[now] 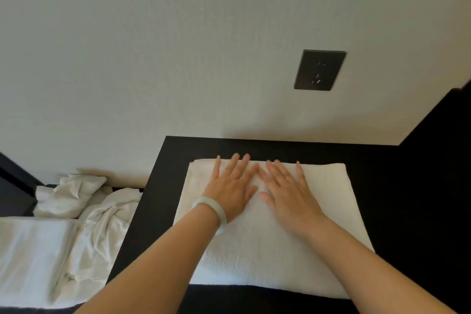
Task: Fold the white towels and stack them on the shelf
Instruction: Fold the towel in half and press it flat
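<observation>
The left hand (230, 187) and right hand (290, 192) — each grip spread flat — are pressing the folded white terry towel (254, 252); crumpled white towels (102, 214) are lying at nine o'clock.

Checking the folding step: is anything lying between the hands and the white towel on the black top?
Nothing visible. The left hand and right hand both lie flat directly on the folded towel; the crumpled towels lie apart, left.

Folded towel (260, 245) on shelf (407, 199); crumpled towels (84, 211) left
</observation>
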`<state>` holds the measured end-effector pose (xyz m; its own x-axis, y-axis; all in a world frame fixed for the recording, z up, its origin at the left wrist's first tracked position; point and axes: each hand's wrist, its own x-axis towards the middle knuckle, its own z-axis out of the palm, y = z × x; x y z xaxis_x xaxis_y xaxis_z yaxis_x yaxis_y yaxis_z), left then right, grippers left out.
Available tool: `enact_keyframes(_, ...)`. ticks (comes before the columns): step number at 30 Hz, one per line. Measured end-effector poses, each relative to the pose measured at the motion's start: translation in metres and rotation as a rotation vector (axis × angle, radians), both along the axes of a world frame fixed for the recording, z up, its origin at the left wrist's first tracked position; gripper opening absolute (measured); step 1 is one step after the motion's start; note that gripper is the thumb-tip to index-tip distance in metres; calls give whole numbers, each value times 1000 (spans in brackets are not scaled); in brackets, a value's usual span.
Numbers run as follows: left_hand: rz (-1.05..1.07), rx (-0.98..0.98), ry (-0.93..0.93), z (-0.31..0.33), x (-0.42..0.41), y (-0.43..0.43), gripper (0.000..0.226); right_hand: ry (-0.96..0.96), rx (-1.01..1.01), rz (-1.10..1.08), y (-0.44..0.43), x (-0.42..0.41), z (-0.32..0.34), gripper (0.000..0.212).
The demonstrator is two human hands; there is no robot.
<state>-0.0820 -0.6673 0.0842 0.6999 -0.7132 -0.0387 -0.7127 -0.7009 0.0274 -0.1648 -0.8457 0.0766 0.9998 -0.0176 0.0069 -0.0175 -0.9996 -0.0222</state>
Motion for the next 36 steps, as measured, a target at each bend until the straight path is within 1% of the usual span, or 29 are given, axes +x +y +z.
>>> enact_keyframes(1, -5, 27, 48, -4, 1, 1, 61, 42, 24, -24, -9, -2, -3, 64)
enact_keyframes(2, 36, 42, 75, -7, 6, 7, 61, 54, 53, -102, -26, -4, -4, 65)
enact_keyframes(4, 183, 46, 76, -11, 19, 26, 62, 30, 82, -308, -69, -17, -8, 68)
enact_keyframes(6, 336, -13, 183, -7, 34, 44, 59, 81, 113, -477, -104, -29, -7, 69)
enact_keyframes(7, 383, -45, 247, -4, 40, 52, 58, 118, 192, -522, -114, -31, -5, 67)
enact_keyframes(8, 390, -59, 272, 0, 46, 58, 56, 143, 294, -536, -120, -30, -2, 63)
enact_keyframes(9, 350, -63, 244, 4, 51, 62, 54, 138, 363, -524, -122, -28, 2, 60)
enact_keyframes(11, 200, -114, 144, 12, 56, 62, 47, 49, 336, -438, -121, -22, 9, 50)
enact_keyframes(12, 138, -145, 135, 16, 57, 59, 44, -4, 306, -384, -119, -18, 13, 43)
enact_keyframes(13, 107, -155, 164, 20, 58, 55, 42, -34, 297, -345, -116, -15, 16, 36)
enact_keyframes(15, 117, -139, 225, 27, 60, 46, 39, -40, 340, -314, -111, -7, 18, 24)
enact_keyframes(18, 114, -111, 193, 36, 67, 41, 26, -89, 518, -376, -110, -3, 17, 7)
enact_keyframes(20, 91, -121, 225, 39, 72, 41, 25, -127, 608, -440, -117, -4, 16, 7)
enact_keyframes(23, 121, -176, 407, 40, 80, 43, 18, -158, 746, -502, -130, -6, 13, 11)
enact_keyframes(24, 148, -186, 437, 38, 83, 44, 18, -165, 777, -516, -132, -6, 11, 12)
enact_keyframes(26, 199, -182, 434, 32, 87, 43, 23, -168, 818, -553, -134, -4, 5, 12)
enact_keyframes(28, 235, -169, 406, 25, 86, 39, 23, -188, 847, -604, -133, -3, -5, 12)
enact_keyframes(30, 270, -170, 367, 22, 82, 34, 19, -191, 836, -644, -132, -1, -8, 10)
enact_keyframes(31, 293, -156, 336, 22, 79, 33, 21, -169, 812, -646, -131, -1, -6, 10)
enact_keyframes(32, 306, -122, 276, 22, 76, 32, 28, -140, 747, -637, -130, 0, -4, 18)
enact_keyframes(33, 300, -72, 191, 23, 72, 31, 36, -120, 622, -624, -128, -1, 0, 30)
enact_keyframes(34, 275, -37, 92, 23, 66, 31, 43, -127, 451, -611, -123, -2, 4, 41)
enact_keyframes(35, 236, -29, 8, 22, 58, 31, 48, -173, 292, -576, -115, -4, 6, 48)
enact_keyframes(36, 187, -32, -35, 20, 49, 32, 51, -227, 186, -510, -106, -9, 7, 53)
